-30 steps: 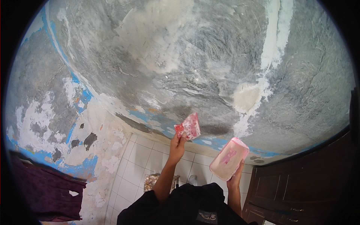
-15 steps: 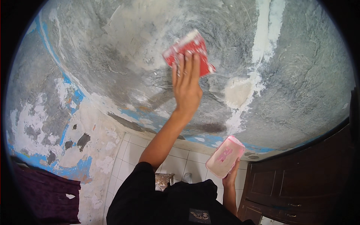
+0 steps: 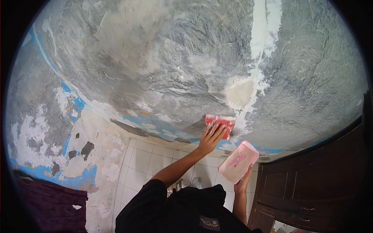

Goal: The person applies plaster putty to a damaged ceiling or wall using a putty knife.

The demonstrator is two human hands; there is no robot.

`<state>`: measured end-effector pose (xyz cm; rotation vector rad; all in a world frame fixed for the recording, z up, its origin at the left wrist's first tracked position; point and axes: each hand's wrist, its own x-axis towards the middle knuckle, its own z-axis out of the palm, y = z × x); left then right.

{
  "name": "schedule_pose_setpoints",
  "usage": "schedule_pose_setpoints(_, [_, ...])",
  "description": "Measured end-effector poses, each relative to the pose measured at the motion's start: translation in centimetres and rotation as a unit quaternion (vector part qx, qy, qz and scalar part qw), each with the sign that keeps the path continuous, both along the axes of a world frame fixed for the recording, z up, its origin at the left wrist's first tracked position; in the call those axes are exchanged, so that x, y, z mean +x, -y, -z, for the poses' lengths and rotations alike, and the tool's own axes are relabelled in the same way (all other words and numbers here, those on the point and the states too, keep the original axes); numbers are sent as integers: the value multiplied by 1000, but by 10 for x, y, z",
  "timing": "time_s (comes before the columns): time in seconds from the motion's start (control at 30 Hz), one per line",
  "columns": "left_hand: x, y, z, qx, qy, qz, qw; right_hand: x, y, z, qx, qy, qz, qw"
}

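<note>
My left hand (image 3: 212, 136) holds a red putty spreader (image 3: 220, 123), smeared with white, its fingers pressed over the flat of the blade. The spreader is at the low part of the grey wall (image 3: 186, 50), just below and left of a cream filler patch (image 3: 237, 93). At lower right, my right hand (image 3: 243, 181) grips the side of a pink rectangular tub (image 3: 253, 150). Pale putty coats its inside, with some pink showing through in the middle. My right thumb and fingers are partly hidden by the tub.
A white filler strip (image 3: 265, 29) runs down the wall. Dark wooden cabinets (image 3: 307, 182) stand at right. A purple cloth (image 3: 54, 206) hangs at lower left, by a side wall (image 3: 103, 155) with peeling paint. White floor tiles (image 3: 145, 163) lie below, with a stool partly hidden by my body.
My left hand has swept the red spreader down and to the right, from the upper middle of the wall to near its foot. The tub stays in my right hand, slightly shifted right.
</note>
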<state>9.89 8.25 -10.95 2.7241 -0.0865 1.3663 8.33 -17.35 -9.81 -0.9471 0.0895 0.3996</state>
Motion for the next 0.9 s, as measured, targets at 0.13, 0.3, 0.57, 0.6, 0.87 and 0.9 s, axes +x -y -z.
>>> schedule_pose_setpoints(0.13, [-56, 17, 14, -63, -50, 39, 996, 3, -5, 11, -8, 0, -19, 1000])
schedule_pose_setpoints(0.3, [-106, 40, -54, -396, -13, 53, 917, -8, -27, 8, -23, -10, -43, 999])
schedule_pose_setpoints(0.57, [-141, 46, -98, -583, -19, 49, 811, -22, -57, 3, -11, 1, -138, 990])
schedule_pose_setpoints(0.6, [-144, 45, -102, -550, -11, 22, 835, -24, -59, 2, -13, -4, -135, 991])
schedule_pose_setpoints(0.87, [-154, 45, -141, -507, -74, 17, 859, -35, -65, -6, -33, 29, -145, 988])
schedule_pose_setpoints(0.9, [-154, 49, -142, -496, -84, 30, 864, -36, -65, -4, -35, 24, -141, 989])
